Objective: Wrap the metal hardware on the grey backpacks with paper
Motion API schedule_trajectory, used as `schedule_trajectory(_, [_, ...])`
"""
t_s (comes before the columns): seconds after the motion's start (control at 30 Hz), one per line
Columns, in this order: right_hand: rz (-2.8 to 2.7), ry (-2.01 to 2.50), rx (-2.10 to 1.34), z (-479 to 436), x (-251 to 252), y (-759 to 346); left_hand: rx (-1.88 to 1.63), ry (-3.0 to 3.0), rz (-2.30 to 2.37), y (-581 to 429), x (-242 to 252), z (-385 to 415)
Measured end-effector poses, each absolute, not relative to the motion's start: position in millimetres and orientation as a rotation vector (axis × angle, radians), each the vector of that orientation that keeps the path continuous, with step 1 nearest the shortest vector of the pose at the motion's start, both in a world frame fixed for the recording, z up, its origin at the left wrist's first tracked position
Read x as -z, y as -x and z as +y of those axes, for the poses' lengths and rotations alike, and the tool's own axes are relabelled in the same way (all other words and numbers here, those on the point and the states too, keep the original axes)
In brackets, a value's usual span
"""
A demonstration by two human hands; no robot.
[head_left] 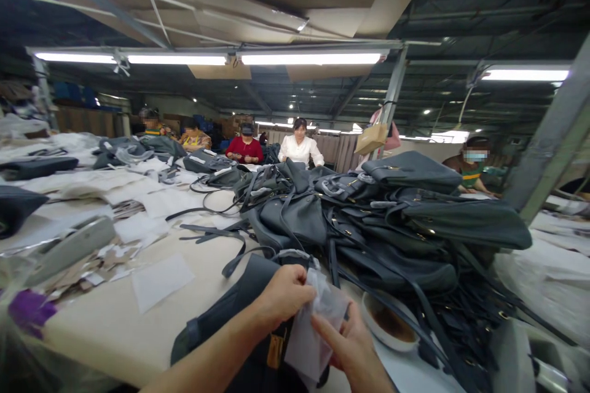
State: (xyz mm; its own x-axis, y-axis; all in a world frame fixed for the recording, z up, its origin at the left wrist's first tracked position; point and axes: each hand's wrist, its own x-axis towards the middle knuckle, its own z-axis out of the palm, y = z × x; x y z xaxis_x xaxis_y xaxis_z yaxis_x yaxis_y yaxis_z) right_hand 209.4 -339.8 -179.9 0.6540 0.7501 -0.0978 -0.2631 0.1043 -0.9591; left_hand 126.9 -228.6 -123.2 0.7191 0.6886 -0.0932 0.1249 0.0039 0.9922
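A dark handbag [246, 282] lies on the pale table right in front of me, its handle partly wrapped in something whitish. Over it, my left hand [286, 295] pinches the upper edge of a thin translucent white sheet [310, 344], perhaps wrapping paper. From the other side, my right hand [345, 338] grips the same sheet between thumb and fingers. The sheet hangs down across the bag, beside a small gold-coloured piece [275, 350] on its front. My forearms cover part of the bag.
A large heap of dark bags [369, 221] with straps rises ahead and to the right. A white bowl [389, 319] of brown stuff stands near my right hand. White paper [161, 279] and cardboard scraps [87, 267] lie left. Several people sit beyond the table.
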Motion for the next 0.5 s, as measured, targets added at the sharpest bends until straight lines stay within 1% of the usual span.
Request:
schedule_trajectory(0.2, [-0.379,1.079,-0.697,-345.1,186.8,-195.9,-0.479,-1.339,0.664,-131.8,121.0,-232.0])
schedule_trajectory(0.37, [-0.182,0.953,-0.829,-356.4,198.8,-183.7,-0.515,-1.198,0.618,-139.9,124.2,-241.8])
schedule_trajectory(0.5, [-0.103,0.987,-0.816,-358.4,214.5,-181.7,-0.570,-1.152,0.607,-142.9,127.2,-252.5])
